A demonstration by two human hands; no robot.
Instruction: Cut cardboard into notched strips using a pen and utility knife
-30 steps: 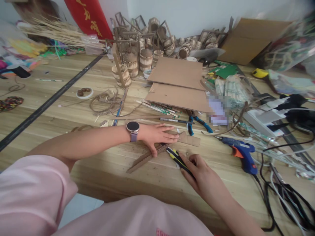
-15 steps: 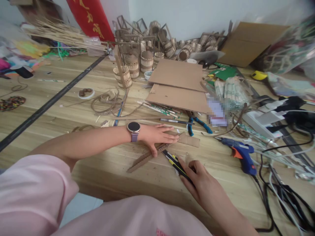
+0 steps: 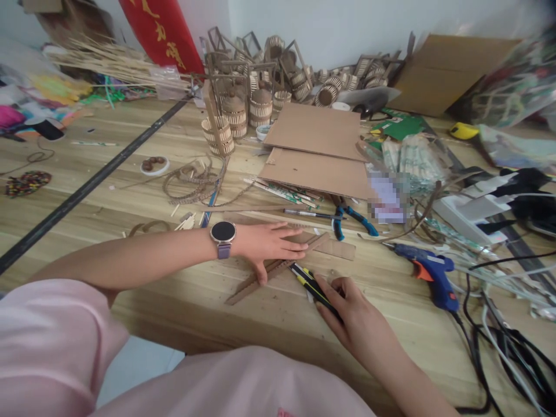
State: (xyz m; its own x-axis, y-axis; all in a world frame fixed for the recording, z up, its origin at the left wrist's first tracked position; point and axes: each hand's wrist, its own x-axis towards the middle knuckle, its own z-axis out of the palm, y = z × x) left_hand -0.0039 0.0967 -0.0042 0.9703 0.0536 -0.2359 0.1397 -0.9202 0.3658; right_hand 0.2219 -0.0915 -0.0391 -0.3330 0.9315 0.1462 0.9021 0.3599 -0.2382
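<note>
My left hand (image 3: 271, 244) lies flat with its fingers stretched over a narrow corrugated cardboard strip (image 3: 244, 292), pressing it to the wooden table (image 3: 186, 313). The strip runs slantwise, its near end pointing to the lower left. In my right hand (image 3: 351, 310) is a black and yellow utility knife (image 3: 315, 288). Its blade end meets the edge of the strip, close beside my left fingertips. Another flat cardboard piece (image 3: 339, 249) lies to the right of my left hand, partly under the strip.
A blue glue gun (image 3: 434, 269) with cables lies at the right, near a white power strip (image 3: 473, 211). Blue-handled pliers (image 3: 360, 220), a pen (image 3: 310, 214) and cardboard sheets (image 3: 317, 171) lie beyond my hands. Small slatted buckets (image 3: 219, 136) crowd the back by the wall.
My left hand has slid a little to the left along the cardboard strip. The utility knife stays at the strip's edge in my right hand. The view has shifted slightly.
</note>
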